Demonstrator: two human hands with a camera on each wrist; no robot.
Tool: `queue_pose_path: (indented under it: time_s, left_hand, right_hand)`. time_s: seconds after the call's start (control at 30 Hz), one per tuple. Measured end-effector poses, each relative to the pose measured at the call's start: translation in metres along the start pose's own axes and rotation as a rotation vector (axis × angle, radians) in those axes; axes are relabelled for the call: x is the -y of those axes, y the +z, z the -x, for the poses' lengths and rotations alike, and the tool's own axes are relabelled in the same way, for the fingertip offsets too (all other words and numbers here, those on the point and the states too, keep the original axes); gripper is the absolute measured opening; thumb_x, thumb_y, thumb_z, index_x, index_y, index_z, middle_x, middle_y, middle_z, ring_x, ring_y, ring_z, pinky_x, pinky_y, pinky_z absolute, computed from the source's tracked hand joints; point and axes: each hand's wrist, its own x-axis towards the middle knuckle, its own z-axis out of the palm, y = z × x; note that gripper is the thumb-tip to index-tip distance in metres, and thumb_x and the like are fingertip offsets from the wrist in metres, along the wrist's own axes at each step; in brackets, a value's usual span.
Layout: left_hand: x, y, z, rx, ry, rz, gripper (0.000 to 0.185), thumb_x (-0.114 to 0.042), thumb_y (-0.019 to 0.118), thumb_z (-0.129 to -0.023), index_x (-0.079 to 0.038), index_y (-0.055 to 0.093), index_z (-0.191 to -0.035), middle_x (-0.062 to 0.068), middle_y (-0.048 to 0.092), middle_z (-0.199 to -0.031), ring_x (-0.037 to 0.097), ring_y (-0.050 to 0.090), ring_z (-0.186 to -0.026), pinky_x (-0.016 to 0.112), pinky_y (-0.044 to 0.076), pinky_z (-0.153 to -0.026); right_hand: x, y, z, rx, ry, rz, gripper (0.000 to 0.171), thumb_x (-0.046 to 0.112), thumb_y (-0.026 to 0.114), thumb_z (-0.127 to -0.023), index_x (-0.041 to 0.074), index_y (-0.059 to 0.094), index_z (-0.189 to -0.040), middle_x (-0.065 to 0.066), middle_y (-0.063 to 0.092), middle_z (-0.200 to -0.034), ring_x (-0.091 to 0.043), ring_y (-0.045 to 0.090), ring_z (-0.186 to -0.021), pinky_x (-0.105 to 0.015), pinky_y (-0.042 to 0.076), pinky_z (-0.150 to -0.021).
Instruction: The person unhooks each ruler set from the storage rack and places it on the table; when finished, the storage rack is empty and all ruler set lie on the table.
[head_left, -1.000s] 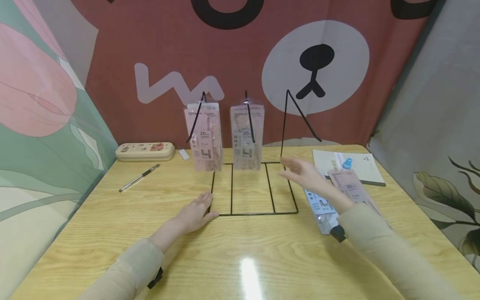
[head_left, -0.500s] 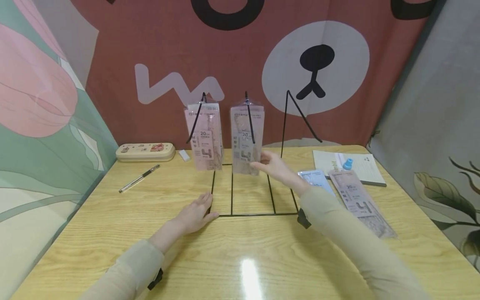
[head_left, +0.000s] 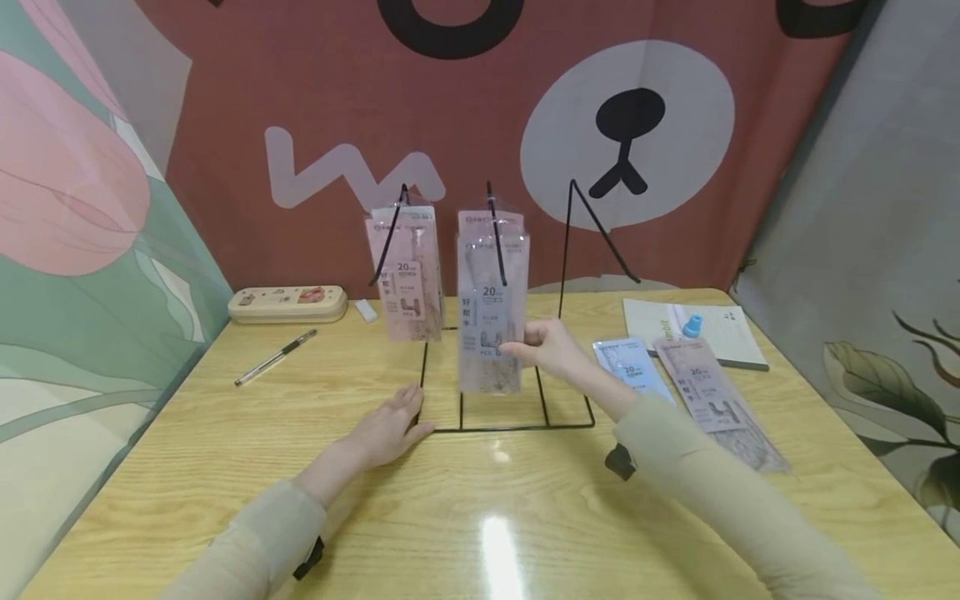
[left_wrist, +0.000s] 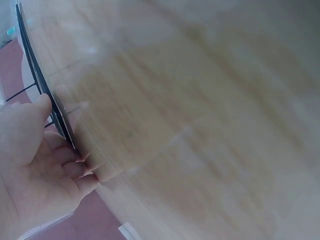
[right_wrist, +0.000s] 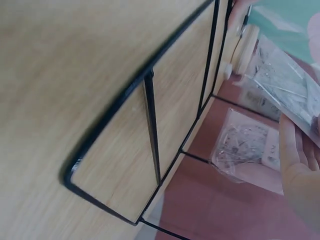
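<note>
Fingers and thumb of the right hand pinch the lower edge of a clear packet that hangs from the middle hook of a black wire rack and is drawn toward the near side. Fingers of the left hand lie straight and close together, flat on the table, touching the near left corner of the rack's base; the left wrist view shows the thumb against the wire.

The rack stands at the middle of the table toward the far edge. Its left hook carries another packet, and a further one seems to hang behind the pinched packet on the middle hook. The right hook is bare. Two packets lie flat on the table just right of the rack, a blue one beside a pink one.

Judging by this, the hanging is partly done: two hooks are filled, one hook and the two flat packets are left.

Near the far left corner lie a pencil case, an eraser and a pen. Near the far right corner lies a notebook.
</note>
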Motion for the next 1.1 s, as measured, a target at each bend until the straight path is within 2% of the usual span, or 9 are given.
queue_pose_path:
  time_s: [0.17,0.3,0.43,0.6,0.8,0.97,1.1]
  left_hand:
    - [0.0,-0.001,0.0,0.004,-0.003,0.001,0.064,-0.031,0.048,-0.099,0.01,0.027,-0.143,0.028,0.021,-0.151,0.044,0.022,-0.14,0.058,0.027,-0.111]
    - [0.0,0.0,-0.001,0.005,-0.003,-0.004,0.065,-0.033,0.047,-0.099,0.009,0.026,-0.144,0.027,0.02,-0.152,0.043,0.021,-0.141,0.056,0.025,-0.113]
    - [0.0,0.0,-0.001,0.005,0.001,-0.003,0.065,-0.033,0.047,-0.099,0.01,0.026,-0.143,0.028,0.02,-0.152,0.043,0.021,-0.14,0.056,0.024,-0.113]
    - [0.0,-0.001,0.0,0.003,0.008,0.0,0.064,-0.031,0.047,-0.099,0.012,0.027,-0.142,0.029,0.021,-0.151,0.045,0.022,-0.139,0.058,0.026,-0.111]
    - [-0.001,-0.001,0.0,0.002,0.017,0.007,0.065,-0.031,0.047,-0.099,0.012,0.027,-0.142,0.03,0.021,-0.151,0.045,0.022,-0.139,0.056,0.026,-0.112]
    - [-0.002,0.0,0.0,0.007,0.006,0.01,0.066,-0.033,0.047,-0.099,0.011,0.025,-0.143,0.029,0.019,-0.151,0.044,0.021,-0.14,0.055,0.024,-0.113]
    - [-0.001,-0.001,0.0,0.016,-0.007,0.008,0.067,-0.033,0.047,-0.099,0.011,0.024,-0.143,0.028,0.018,-0.152,0.043,0.02,-0.141,0.055,0.023,-0.114]
  right_hand:
    - [0.005,0.001,0.031,-0.003,0.006,0.064,0.028,0.023,0.068,-0.086,0.006,0.07,-0.107,-0.011,0.073,-0.102,-0.021,0.069,-0.093,-0.039,0.055,-0.086]
    - [0.005,0.002,0.056,0.028,-0.007,0.065,0.024,0.021,0.07,-0.084,0.003,0.071,-0.101,-0.013,0.073,-0.096,-0.019,0.07,-0.085,-0.034,0.058,-0.079]
    - [0.007,0.002,0.081,0.099,-0.023,0.024,0.025,0.019,0.069,-0.084,-0.001,0.07,-0.101,-0.016,0.072,-0.098,-0.02,0.071,-0.086,-0.03,0.059,-0.075]
    - [0.016,0.002,0.107,0.173,-0.051,-0.01,0.027,0.02,0.068,-0.085,0.0,0.069,-0.103,-0.016,0.071,-0.102,-0.016,0.071,-0.087,-0.027,0.058,-0.077]
    - [0.02,-0.007,0.134,0.201,-0.09,-0.025,0.025,0.02,0.067,-0.086,0.0,0.07,-0.101,-0.015,0.072,-0.102,-0.01,0.07,-0.088,-0.027,0.057,-0.078]
    - [0.005,-0.039,0.152,0.125,-0.022,0.073,0.024,0.021,0.067,-0.086,0.002,0.069,-0.101,-0.013,0.073,-0.099,-0.006,0.069,-0.084,-0.025,0.057,-0.074]
    - [-0.01,-0.077,0.169,-0.017,0.001,0.235,0.021,0.018,0.067,-0.086,0.001,0.069,-0.098,-0.013,0.073,-0.092,-0.003,0.068,-0.075,-0.024,0.058,-0.065]
